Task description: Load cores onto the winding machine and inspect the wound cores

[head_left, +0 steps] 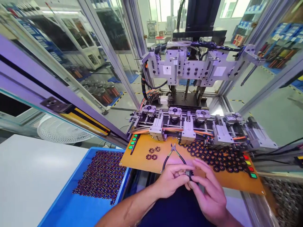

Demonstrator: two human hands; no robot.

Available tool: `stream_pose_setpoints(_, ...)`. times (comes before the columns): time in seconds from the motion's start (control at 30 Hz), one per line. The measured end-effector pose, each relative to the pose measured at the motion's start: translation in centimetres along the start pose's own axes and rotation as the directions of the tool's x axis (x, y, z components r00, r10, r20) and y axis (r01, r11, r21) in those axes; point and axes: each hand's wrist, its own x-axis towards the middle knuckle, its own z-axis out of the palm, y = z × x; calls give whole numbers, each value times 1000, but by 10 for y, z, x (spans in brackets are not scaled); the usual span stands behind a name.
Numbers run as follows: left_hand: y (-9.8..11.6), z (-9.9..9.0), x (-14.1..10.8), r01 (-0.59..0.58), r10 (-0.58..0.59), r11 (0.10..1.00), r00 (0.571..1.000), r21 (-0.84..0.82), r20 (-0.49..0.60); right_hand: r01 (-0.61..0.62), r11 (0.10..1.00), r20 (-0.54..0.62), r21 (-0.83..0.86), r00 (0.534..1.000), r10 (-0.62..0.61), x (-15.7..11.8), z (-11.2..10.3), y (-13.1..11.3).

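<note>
My left hand (pixel 170 181) and my right hand (pixel 208 192) meet just in front of the orange work board (pixel 142 157). Both pinch one small dark ring-shaped core (pixel 189 174) between their fingertips. Black-handled pliers (pixel 172 154) lie on the board just beyond my hands. Several dark wound cores (pixel 215 156) are spread over the board's right half. A small group of loose cores (pixel 152 153) lies on its left half.
A blue tray (pixel 71 208) with several cores stands at the lower left beside a white table (pixel 28 173). Behind the board a machine holds a row of round fixtures (pixel 175 112) under a grey head (pixel 189 66). Green buttons (pixel 133 142) and coloured buttons (pixel 249 165) flank the board.
</note>
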Motion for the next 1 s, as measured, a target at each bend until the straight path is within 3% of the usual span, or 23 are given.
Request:
stream_pose_setpoints(0.1,12,-3,-6,-186,230,935,966,302,-117,-129,984,44,120,991,124,9,6,-3)
stream_pose_setpoints(0.2,22,-7,-10,-377,510,687,859,621,-43,-239,940,110,243,970,218,17,10,0)
stream_pose_setpoints(0.27,26,-9,-11,-433,595,585,804,686,1,-277,917,144,288,959,245,21,12,2)
stream_pose_setpoints(0.4,28,-13,-12,-407,636,572,768,712,-72,-295,909,185,294,951,249,27,21,4)
stream_pose_setpoints(0.5,31,-18,-14,-301,578,649,792,698,-196,-252,922,165,295,964,210,29,26,7)
stream_pose_setpoints(0.6,33,-22,-15,-230,518,678,823,699,-232,-217,932,166,290,971,174,32,29,12)
stream_pose_setpoints(0.77,34,-24,-11,-342,691,485,714,805,-113,-243,920,223,307,958,178,41,36,16)
stream_pose_setpoints(0.87,35,-26,-8,-356,712,435,698,827,-75,-271,912,262,309,946,192,48,36,17)
stream_pose_setpoints(1.0,22,-46,-12,-250,716,405,684,880,-135,-144,978,266,152,959,100,80,10,39)
